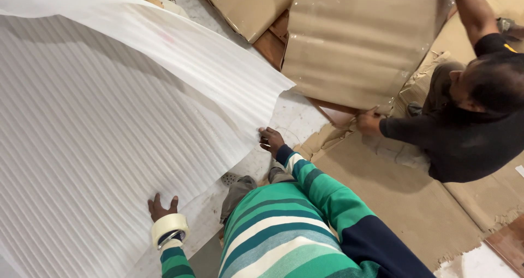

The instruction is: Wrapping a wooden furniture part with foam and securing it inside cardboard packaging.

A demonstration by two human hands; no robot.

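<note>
Step in hand, as judged: laying out the white foam sheet (109, 103) on the floor (295, 119). Left hand (162, 207) lay flat and open on the sheet's near edge, tape roll (169, 229) around its wrist. Right hand (271, 140), fingers curled, pinched the sheet's corner. The next move would call for an even pull.

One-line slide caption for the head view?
Both hands, left and right, press a white ribbed sheet flat, tape roll around the left wrist.
</note>
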